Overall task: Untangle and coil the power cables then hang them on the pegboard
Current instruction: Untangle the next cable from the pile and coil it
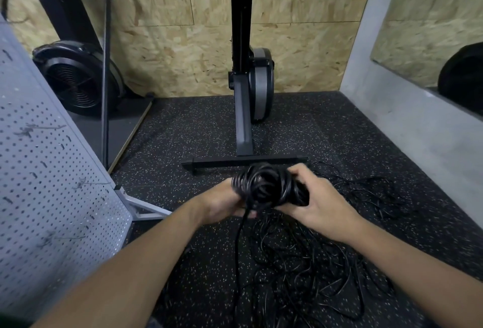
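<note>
A: Where's the cable?

B: Part wound. Coil [266,186] is held above the floor [183,144], between both hands. Left hand [222,203] is at its left side, fingers curled into the loops. Right hand [320,198] grips the right side, fingers [303,174] wrapped over the top. Neither hand is free.

A: Why two hands?

B: My guess: the left stops the loops springing apart and the right lays the next turn. One strand [239,238] drops from the coil to the tangle [300,270] on the floor, below and right of the hands.

A: Much left?

B: Plenty. The tangle is wide, loose and crossed many times. Can't tell how many cables.

A: Pegboard?

B: Pegboard [52,171] stands at left, grey, near the left arm, with small hooks on it. Nothing hung that I can see.

A: Obstacles?

B: Rower [244,118] stands upright straight ahead, its foot bar [244,162] just beyond the coil. Fan wheel [75,79] is back left. The strand may snag on knots as it feeds. The pegboard's leg [142,208] sits near the left wrist.
</note>
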`<state>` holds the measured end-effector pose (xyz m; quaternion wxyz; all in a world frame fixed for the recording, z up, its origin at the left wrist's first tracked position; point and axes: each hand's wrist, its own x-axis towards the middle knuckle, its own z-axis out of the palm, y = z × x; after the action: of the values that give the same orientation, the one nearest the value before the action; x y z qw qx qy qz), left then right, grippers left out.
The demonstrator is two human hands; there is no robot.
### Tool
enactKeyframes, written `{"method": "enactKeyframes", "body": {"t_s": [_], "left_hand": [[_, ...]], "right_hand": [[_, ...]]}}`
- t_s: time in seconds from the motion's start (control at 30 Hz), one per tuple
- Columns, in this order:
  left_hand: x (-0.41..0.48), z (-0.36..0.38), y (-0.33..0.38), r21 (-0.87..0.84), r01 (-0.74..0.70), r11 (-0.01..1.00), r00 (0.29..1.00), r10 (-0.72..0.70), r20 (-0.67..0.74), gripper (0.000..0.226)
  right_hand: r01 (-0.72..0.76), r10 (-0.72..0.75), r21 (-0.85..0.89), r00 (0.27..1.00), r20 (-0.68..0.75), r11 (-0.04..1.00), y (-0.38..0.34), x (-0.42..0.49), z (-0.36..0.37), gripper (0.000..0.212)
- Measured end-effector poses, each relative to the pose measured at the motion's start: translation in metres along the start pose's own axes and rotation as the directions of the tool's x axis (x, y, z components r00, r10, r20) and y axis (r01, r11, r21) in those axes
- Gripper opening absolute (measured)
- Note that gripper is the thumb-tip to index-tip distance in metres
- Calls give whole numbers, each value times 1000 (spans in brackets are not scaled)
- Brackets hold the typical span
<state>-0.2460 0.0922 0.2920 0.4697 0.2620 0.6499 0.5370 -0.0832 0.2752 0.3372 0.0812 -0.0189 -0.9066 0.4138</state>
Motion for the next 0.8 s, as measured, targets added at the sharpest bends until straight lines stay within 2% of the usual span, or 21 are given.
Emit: {"method": "enactKeyframes", "body": {"t_s": [0.1, 0.2, 0.3, 0.4, 0.5, 0.63, 0.7, 0.73, 0.8], "left_hand": [[6, 17, -8, 61, -7, 998, 993, 13, -114, 30], [8, 40, -11, 330, -15, 944, 987, 67, -146, 36], [11, 62, -10, 610, 30, 792, 977, 107, -186, 36], [11, 79, -5, 747, 3, 665, 973, 170, -156, 27], [7, 80, 6, 858, 14, 513, 971, 196, -133, 22], [-7, 78, 29, 974, 7, 228, 969, 241, -64, 28], [-13, 77, 40, 998, 1, 68, 960, 278, -20, 31], [-15, 76, 44, 1000, 0, 18, 955, 298, -6, 31], [-19, 74, 51, 1000, 4, -9, 944, 329, 0, 33]], "right_hand": [[-135, 144, 69, 980, -139, 988, 5, 5, -5, 52], [-267, 279, 110, 954, -113, 957, 12, 8, -9, 62], [-282, 280, -27, 957, -76, 959, 18, 8, -6, 70], [-295, 283, -165, 955, -93, 941, 28, 11, -7, 77], [-359, 357, -235, 933, -50, 904, 37, 14, -10, 81], [-319, 364, -438, 931, 21, 841, 43, 15, 9, 54], [-313, 378, -508, 925, 26, 802, 41, 18, 17, 48], [-306, 373, -532, 928, 19, 789, 40, 20, 19, 47], [-290, 353, -567, 936, 2, 771, 38, 21, 19, 46]]}}
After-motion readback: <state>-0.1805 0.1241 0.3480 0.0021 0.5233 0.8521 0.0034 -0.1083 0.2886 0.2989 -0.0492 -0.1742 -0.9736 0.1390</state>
